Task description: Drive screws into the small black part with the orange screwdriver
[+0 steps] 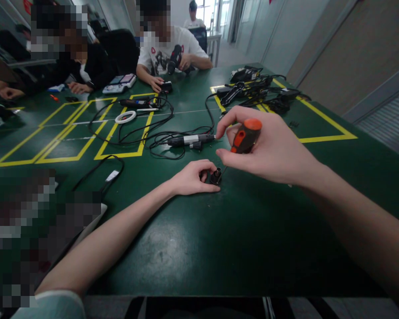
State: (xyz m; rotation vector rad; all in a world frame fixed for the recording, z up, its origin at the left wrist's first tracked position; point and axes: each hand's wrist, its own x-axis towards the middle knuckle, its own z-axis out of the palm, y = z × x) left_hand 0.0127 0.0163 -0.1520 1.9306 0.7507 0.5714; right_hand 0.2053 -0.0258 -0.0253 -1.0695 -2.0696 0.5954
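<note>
My left hand (193,178) rests on the green table (219,239) with its fingers curled round a small black round part (216,176), pinning it down. My right hand (269,148) is closed on a screwdriver with an orange and black handle (246,135). The screwdriver's thin shaft slants down to the left and its tip meets the top of the black part.
A black cylindrical tool (190,141) with tangled black cables lies just beyond my hands. A white ring (125,117) sits among yellow floor-tape rectangles. More black devices and cables (252,91) lie at the far right. Other people work at the far side of the table.
</note>
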